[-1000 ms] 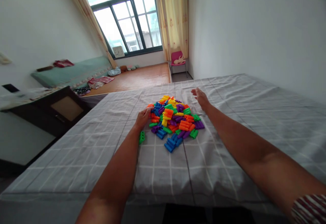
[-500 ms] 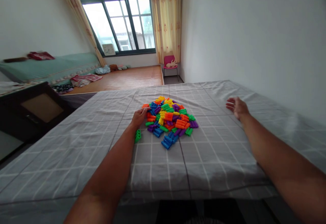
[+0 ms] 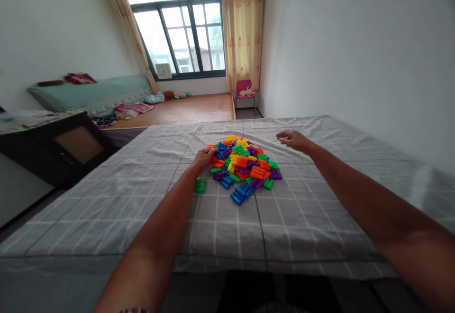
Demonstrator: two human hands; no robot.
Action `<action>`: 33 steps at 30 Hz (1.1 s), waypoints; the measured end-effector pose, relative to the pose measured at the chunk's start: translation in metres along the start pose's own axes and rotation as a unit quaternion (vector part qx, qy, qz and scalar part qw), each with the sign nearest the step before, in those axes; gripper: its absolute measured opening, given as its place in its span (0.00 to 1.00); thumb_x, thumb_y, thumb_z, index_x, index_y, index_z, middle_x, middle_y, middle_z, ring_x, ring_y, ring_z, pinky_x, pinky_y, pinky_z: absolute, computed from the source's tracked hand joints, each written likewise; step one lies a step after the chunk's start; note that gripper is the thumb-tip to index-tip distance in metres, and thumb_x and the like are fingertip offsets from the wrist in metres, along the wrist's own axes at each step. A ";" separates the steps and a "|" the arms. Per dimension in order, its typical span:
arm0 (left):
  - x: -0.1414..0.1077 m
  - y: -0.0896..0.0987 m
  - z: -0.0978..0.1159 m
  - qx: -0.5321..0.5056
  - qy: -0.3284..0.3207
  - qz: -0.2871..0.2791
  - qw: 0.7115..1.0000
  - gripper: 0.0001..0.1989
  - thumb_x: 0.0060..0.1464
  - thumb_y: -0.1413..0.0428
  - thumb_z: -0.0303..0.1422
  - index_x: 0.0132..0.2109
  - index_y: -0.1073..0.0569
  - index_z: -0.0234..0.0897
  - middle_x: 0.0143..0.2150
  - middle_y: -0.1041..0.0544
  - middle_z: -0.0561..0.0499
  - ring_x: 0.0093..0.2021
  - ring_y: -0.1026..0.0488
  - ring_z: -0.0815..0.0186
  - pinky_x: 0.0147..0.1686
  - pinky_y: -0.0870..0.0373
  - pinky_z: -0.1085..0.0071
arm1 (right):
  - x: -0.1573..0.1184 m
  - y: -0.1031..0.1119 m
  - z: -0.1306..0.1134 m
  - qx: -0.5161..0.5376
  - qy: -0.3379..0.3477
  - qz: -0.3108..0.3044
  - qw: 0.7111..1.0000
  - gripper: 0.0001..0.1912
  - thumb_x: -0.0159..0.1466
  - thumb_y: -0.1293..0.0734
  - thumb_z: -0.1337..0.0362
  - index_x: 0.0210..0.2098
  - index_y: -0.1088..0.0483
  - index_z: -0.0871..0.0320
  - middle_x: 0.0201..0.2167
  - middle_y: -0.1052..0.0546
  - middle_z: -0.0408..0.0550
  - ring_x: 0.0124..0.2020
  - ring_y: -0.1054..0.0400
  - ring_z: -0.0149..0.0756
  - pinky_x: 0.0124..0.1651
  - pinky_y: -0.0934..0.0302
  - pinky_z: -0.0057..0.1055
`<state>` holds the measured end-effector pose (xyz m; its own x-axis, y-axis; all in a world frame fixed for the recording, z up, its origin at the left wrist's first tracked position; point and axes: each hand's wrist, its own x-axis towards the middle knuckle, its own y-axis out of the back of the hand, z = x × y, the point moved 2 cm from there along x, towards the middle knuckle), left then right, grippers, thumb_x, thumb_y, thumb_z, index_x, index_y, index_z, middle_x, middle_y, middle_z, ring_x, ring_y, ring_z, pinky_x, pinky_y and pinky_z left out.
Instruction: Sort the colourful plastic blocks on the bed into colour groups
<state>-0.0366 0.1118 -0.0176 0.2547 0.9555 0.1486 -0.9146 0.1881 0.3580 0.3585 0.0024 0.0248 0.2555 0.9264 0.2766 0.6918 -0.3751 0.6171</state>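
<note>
A heap of toy building blocks (image 3: 245,162) in orange, yellow, green, blue and purple lies on the grey checked cloth; many look like joined short tubes. My left hand (image 3: 204,157) rests against the heap's left side, fingers stretched onto the edge blocks. No block shows clearly in its grasp. My right hand (image 3: 293,141) hovers to the right of the heap's far side, fingers loosely apart, holding nothing. One green block (image 3: 199,186) lies apart, close to my left forearm. Blue blocks (image 3: 239,194) stick out at the near edge.
The checked cloth (image 3: 305,227) covers the wide surface before me. A white wall (image 3: 348,47) runs along the right. Beyond are a bed with a brown mat (image 3: 192,106), a pink chair (image 3: 244,87) and a window. A dark cabinet (image 3: 71,147) stands at left.
My right hand has swung leftward, closer to the heap. My left hand stays at the heap's left side. The whole view has shifted slightly; the heap looks unchanged.
</note>
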 end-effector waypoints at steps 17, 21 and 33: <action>0.003 0.011 -0.015 -0.063 -0.007 -0.034 0.997 0.27 0.49 0.43 0.55 0.41 0.19 0.34 0.33 0.18 0.47 0.32 0.24 0.63 0.33 0.30 0.70 | 0.018 -0.072 0.001 0.055 0.020 -0.117 0.991 0.15 0.57 0.29 0.59 0.41 0.25 0.60 0.33 0.22 0.49 0.26 0.31 0.31 0.29 0.35 0.28; 0.000 0.012 -0.008 -0.012 -0.042 -0.026 0.999 0.27 0.51 0.44 0.54 0.40 0.18 0.35 0.37 0.18 0.47 0.35 0.24 0.62 0.36 0.31 0.71 | 0.016 -0.085 -0.023 0.012 0.147 -0.021 0.989 0.15 0.61 0.34 0.61 0.46 0.25 0.57 0.44 0.22 0.51 0.36 0.28 0.35 0.44 0.32 0.34; -0.005 0.014 -0.001 0.015 -0.051 -0.021 0.998 0.25 0.52 0.45 0.53 0.41 0.18 0.36 0.39 0.18 0.48 0.38 0.24 0.61 0.39 0.31 0.71 | 0.040 -0.054 0.007 0.017 0.067 0.135 0.988 0.18 0.61 0.39 0.60 0.49 0.31 0.59 0.38 0.22 0.52 0.33 0.28 0.38 0.37 0.32 0.34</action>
<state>-0.0506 0.1095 -0.0143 0.3242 0.9188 0.2253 -0.8932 0.2188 0.3929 0.3359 0.0598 -0.0022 0.3433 0.7790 0.5247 0.6342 -0.6043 0.4823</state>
